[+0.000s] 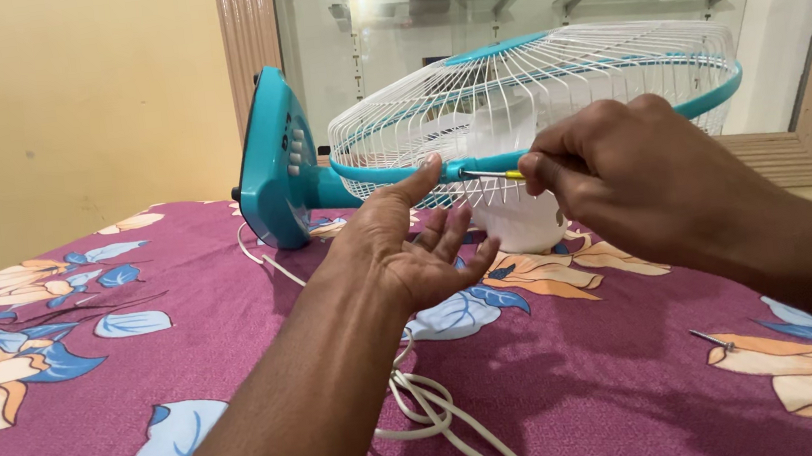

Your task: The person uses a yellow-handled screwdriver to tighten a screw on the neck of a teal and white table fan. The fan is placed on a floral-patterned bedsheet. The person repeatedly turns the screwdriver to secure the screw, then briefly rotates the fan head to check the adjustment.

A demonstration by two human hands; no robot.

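One fan (534, 104), one screwdriver (493, 175), two hands.

No packages, signs or screens in view; possibly small label on fan base (275, 161), unclear.

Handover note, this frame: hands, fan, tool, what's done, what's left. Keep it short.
Left hand: open, palm up, thumb tip against the teal rim band of the table fan, beside the clip.
Right hand: grip shut on a yellow-handled screwdriver, tip at the rim clip.
Fan lies tipped on the floral bedsheet, teal base on edge, white power cord looped in front.
Done: tool seated at the clip.
Left: the grille is still closed.
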